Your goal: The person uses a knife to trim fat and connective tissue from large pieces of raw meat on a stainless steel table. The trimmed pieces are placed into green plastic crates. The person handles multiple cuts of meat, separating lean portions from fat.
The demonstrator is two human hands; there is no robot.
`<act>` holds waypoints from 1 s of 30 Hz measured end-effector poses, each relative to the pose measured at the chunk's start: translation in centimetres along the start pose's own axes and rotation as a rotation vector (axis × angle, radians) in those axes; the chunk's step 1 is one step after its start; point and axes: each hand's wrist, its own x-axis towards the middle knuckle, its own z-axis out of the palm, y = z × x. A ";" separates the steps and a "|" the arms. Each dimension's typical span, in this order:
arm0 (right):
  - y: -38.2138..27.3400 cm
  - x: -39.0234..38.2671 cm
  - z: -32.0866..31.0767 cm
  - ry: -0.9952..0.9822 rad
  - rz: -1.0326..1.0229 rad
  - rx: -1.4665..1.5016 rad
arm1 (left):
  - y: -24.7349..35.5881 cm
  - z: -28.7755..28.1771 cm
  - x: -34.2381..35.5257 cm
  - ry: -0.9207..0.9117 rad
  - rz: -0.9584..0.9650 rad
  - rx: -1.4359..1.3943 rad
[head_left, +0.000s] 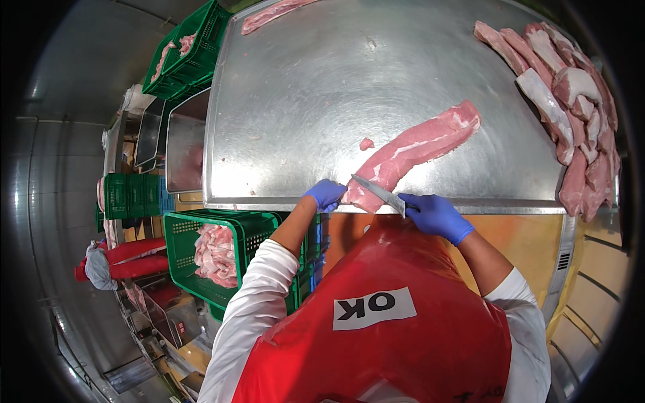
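A long strip of pink pork loin [420, 146] lies slantwise on the steel table, its near end at the front edge. My left hand [327, 195], in a blue glove, is closed at the near left corner of this meat, pinching its edge. In my gloved right hand [435, 216] I grip a knife [377, 191]. The blade points up and to the left and rests across the near end of the loin, its tip close to my left fingers. A small scrap of meat [366, 144] sits just left of the loin.
Several cuts of pork [578, 101] are heaped on the right of the steel table [289, 101]. Another strip [275, 15] lies at the far left. A green crate [181, 248] with meat trimmings stands left below the table; another green crate [208, 40] is farther back. A person in red [134, 260] is at left.
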 end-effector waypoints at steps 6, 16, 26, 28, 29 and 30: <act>1.6 0.7 0.9 0.099 -0.135 -0.024 | -0.4 0.3 -1.6 -0.175 0.043 -0.168; 1.0 1.0 -1.0 0.025 -0.148 -0.069 | -0.4 2.3 -2.3 -0.121 -0.100 -0.353; 1.3 1.6 -0.4 0.040 -0.297 -0.114 | 0.1 3.4 -2.7 -0.056 -0.172 -0.416; 1.8 2.5 1.3 0.066 -0.354 -0.116 | -0.3 3.6 -2.5 -0.037 -0.165 -0.427; 1.9 3.1 2.1 0.067 -0.370 -0.140 | -0.5 3.7 -2.3 -0.025 -0.152 -0.427; 1.8 3.6 2.8 0.068 -0.386 -0.164 | -0.7 3.8 -2.2 -0.013 -0.140 -0.427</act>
